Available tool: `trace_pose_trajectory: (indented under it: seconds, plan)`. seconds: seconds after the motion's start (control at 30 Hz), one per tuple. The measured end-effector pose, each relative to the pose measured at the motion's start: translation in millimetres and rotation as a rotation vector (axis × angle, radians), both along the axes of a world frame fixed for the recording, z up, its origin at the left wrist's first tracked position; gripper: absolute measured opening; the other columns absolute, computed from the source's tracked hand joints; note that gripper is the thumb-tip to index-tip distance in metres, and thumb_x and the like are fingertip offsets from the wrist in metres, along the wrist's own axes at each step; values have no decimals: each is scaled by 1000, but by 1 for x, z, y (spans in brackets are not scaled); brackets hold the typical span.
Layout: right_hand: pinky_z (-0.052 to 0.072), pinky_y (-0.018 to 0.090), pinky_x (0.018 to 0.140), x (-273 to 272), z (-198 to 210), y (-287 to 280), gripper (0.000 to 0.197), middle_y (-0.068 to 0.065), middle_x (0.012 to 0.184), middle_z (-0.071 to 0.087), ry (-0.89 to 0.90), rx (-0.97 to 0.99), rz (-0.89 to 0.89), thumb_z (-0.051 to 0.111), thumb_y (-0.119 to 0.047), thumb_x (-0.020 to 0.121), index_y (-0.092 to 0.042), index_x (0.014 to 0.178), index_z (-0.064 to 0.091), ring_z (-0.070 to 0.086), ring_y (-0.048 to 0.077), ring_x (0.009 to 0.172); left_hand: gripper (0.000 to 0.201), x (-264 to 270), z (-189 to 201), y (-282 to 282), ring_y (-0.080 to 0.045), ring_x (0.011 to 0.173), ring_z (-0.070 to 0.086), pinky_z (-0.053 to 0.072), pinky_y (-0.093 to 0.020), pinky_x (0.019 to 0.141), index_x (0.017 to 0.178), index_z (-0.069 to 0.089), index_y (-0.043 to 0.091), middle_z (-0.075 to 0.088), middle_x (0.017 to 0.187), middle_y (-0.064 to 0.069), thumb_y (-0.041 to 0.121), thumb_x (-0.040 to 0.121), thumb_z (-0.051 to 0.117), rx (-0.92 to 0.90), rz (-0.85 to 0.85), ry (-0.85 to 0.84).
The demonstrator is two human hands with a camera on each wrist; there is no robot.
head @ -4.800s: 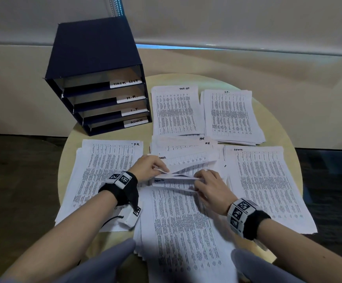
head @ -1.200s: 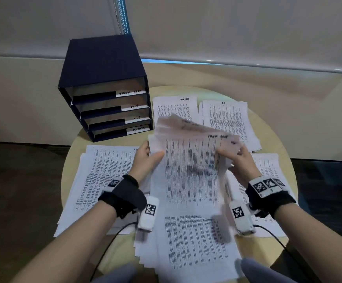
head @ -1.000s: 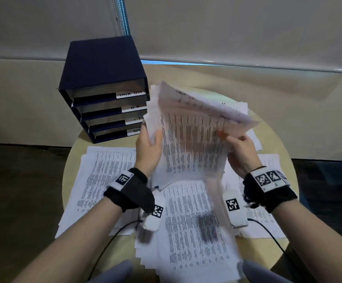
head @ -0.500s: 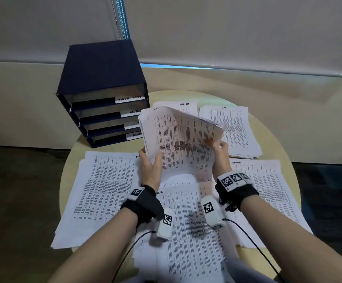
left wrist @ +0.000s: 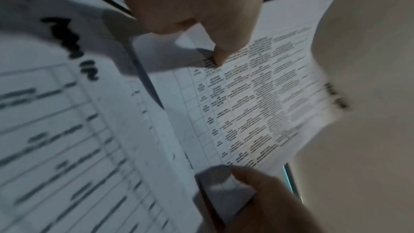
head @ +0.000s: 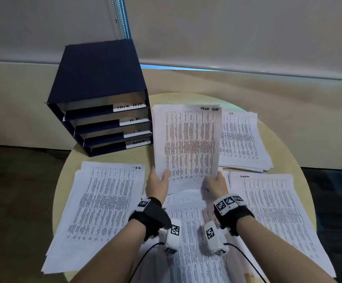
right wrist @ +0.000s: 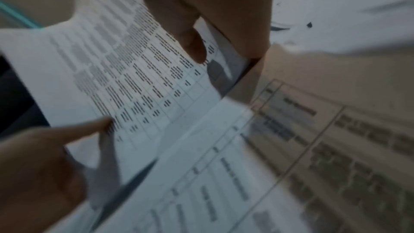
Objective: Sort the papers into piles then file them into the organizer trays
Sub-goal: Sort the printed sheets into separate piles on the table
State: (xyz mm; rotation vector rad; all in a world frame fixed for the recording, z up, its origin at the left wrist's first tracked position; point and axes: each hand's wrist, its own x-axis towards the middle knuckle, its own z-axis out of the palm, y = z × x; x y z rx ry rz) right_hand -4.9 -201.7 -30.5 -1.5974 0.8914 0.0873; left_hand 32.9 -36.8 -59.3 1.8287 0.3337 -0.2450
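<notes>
A stack of printed sheets marked "TASK LIST" (head: 186, 144) is held by its near corners. My left hand (head: 161, 177) pinches the near left corner, thumb on top. My right hand (head: 211, 181) pinches the near right corner. The stack slopes away over the back centre of the round table (head: 284, 152) and hides what lies under it. In the left wrist view my thumb (left wrist: 220, 56) presses on the sheets (left wrist: 257, 104). The right wrist view shows the same stack (right wrist: 125, 81). The dark blue organizer (head: 98, 82) stands at the back left; its trays are labelled TASK LIST, H.R, I.T and ADMIN.
An H.R pile (head: 104, 201) lies at the left, an I.T pile (head: 243, 139) at the back right and an ADMIN pile (head: 274, 217) at the right. Mixed sheets (head: 192, 252) lie in the front centre under my wrists. A wall runs behind the table.
Both hands lifted a stack from the centre pile, held it upright, then tipped it away and lowered it over the back centre beside the organizer.
</notes>
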Motion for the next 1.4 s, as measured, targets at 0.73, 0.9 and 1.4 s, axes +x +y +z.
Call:
trace_pose_trajectory:
  seconds: [0.73, 0.9, 1.4]
  plan:
    - [49, 29, 82, 48, 40, -25, 45, 12, 133, 49, -153, -351, 276, 48, 0, 90, -9, 134, 43, 56, 23, 105, 29, -42, 11, 43, -7, 100, 48, 45, -27, 89, 120, 52, 28, 45, 113, 11, 37, 92, 54, 697, -961, -331]
    - [50, 31, 88, -37, 22, -36, 16, 0, 96, 63, -83, -450, 656, 54, -5, 86, -15, 88, 66, 61, 17, 91, 17, -45, 14, 40, -11, 93, 48, 43, -27, 83, 105, 53, 27, 47, 102, 10, 31, 89, 55, 735, -981, -329]
    - [41, 36, 91, -104, -9, -36, 36, 5, 123, 42, 124, -1005, 786, 59, -32, 84, -21, 118, 51, 42, 22, 113, 19, -31, 47, 70, -8, 65, 61, 47, -16, 61, 101, 65, 12, 66, 79, 0, 6, 83, 65, 455, -860, 91]
